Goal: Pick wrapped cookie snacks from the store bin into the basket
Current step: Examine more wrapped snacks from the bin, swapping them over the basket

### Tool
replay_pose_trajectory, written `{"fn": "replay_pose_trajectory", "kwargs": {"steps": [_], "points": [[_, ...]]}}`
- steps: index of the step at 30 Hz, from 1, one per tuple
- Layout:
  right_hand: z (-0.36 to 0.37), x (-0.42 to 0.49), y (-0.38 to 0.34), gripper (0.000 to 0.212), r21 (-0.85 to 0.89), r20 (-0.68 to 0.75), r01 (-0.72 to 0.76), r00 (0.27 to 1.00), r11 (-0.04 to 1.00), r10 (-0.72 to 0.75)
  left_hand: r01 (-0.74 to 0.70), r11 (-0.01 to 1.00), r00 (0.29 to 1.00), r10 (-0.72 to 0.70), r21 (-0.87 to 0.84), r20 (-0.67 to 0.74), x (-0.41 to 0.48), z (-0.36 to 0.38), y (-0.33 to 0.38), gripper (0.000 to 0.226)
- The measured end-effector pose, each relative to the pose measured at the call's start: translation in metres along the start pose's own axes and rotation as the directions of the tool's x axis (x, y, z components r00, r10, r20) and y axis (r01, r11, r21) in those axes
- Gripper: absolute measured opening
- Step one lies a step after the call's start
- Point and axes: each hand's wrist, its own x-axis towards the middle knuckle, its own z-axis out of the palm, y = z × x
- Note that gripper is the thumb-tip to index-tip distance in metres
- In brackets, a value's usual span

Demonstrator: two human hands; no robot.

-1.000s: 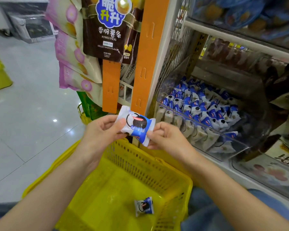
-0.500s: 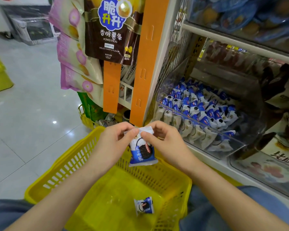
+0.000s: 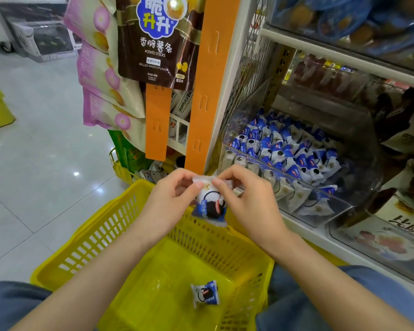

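Note:
A blue-and-white wrapped cookie snack (image 3: 210, 206) hangs upright above the far rim of the yellow basket (image 3: 86, 244). My left hand (image 3: 170, 201) and my right hand (image 3: 246, 201) both pinch its top sealed edge between thumb and fingers. A second wrapped cookie snack (image 3: 204, 293) lies on the basket floor. To the right, a clear plastic store bin (image 3: 344, 209) on the shelf holds several more of the same snacks (image 3: 285, 149).
An orange hanging strip (image 3: 208, 87) and brown potato-stick bags (image 3: 155, 39) hang just beyond my hands, with pink snack bags (image 3: 101, 77) to their left. Another clear bin (image 3: 378, 242) sits to the right. Grey tiled floor (image 3: 34, 163) lies left of the basket.
The snack went from held flat between my hands to hanging upright, pinched at its top edge. Both hands came lower and closer together over the basket.

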Motion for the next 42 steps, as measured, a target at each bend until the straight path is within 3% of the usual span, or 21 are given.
{"fn": "replay_pose_trajectory", "kwargs": {"steps": [3, 4, 6, 8, 10, 13, 15, 17, 19, 22, 25, 28, 35, 40, 42], "points": [[-0.004, 0.004, 0.003, 0.008, 0.125, -0.064, -0.118, 0.99, 0.985, 0.127, 0.057, 0.987, 0.994, -0.041, 0.15, -0.106, 0.003, 0.0, -0.004, 0.012], [-0.005, 0.005, 0.003, 0.009, 0.141, -0.079, -0.117, 0.989, 0.983, 0.129, 0.116, 0.986, 0.991, -0.107, 0.117, -0.083, 0.003, 0.0, -0.004, 0.014], [-0.004, 0.004, 0.002, 0.007, 0.128, -0.069, -0.048, 0.996, 0.991, 0.057, 0.313, 0.946, 0.949, -0.309, -0.082, 0.064, 0.003, 0.0, 0.0, 0.035], [-0.001, 0.0, 0.002, 0.003, 0.063, 0.009, 0.059, 0.998, 0.996, -0.059, 0.446, 0.854, 0.891, -0.395, -0.268, 0.224, 0.002, 0.0, 0.003, 0.05], [0.002, -0.003, 0.0, 0.013, -0.072, 0.107, 0.209, 0.974, 0.975, -0.201, 0.455, 0.776, 0.889, -0.37, -0.436, 0.269, 0.003, -0.001, 0.004, 0.046], [0.006, -0.004, 0.0, 0.024, -0.21, 0.216, 0.374, 0.919, 0.903, -0.33, 0.331, 0.776, 0.943, -0.298, -0.536, 0.15, 0.005, -0.002, 0.005, 0.025], [0.008, -0.004, -0.003, 0.027, -0.137, 0.191, 0.242, 0.958, 0.961, -0.214, 0.275, 0.821, 0.958, -0.276, -0.501, 0.072, 0.006, -0.002, 0.005, 0.021], [0.009, -0.003, -0.004, 0.025, 0.073, 0.112, -0.033, 0.993, 0.997, 0.025, 0.253, 0.866, 0.966, -0.253, -0.431, 0.059, 0.005, 0.0, 0.004, 0.021], [0.009, 0.002, -0.003, 0.021, 0.313, 0.118, -0.27, 0.963, 0.911, 0.244, 0.225, 0.913, 0.974, -0.212, -0.34, 0.077, 0.003, 0.003, 0.005, 0.021], [0.008, 0.009, -0.001, 0.01, 0.508, 0.26, -0.476, 0.88, 0.718, 0.398, 0.143, 0.957, 0.987, -0.121, -0.254, 0.101, 0.002, 0.007, 0.004, 0.02], [0.01, 0.009, -0.002, 0.011, 0.542, 0.268, -0.508, 0.859, 0.669, 0.435, -0.021, 0.999, 0.999, 0.02, -0.024, -0.049, 0.001, 0.01, -0.001, 0.023], [0.013, 0.008, -0.001, 0.017, 0.517, 0.232, -0.496, 0.865, 0.698, 0.444, -0.168, 0.956, 0.974, 0.199, 0.239, -0.111, -0.002, 0.011, -0.005, 0.028], [0.019, 0.008, -0.001, 0.003, 0.54, 0.265, -0.483, 0.875, 0.689, 0.405, -0.161, 0.958, 0.974, 0.193, 0.238, -0.116, -0.002, 0.009, -0.005, 0.028], [0.009, 0.019, 0.002, 0.016, 0.417, 0.352, -0.525, 0.846, 0.742, 0.401, -0.255, 0.929, 0.967, 0.242, 0.267, 0.083, 0.001, -0.007, 0.001, 0.037], [0.007, 0.023, 0.003, 0.01, 0.437, 0.365, -0.54, 0.837, 0.72, 0.407, -0.29, 0.889, 0.956, 0.289, 0.354, 0.059, 0.003, -0.012, -0.001, 0.044]]}}
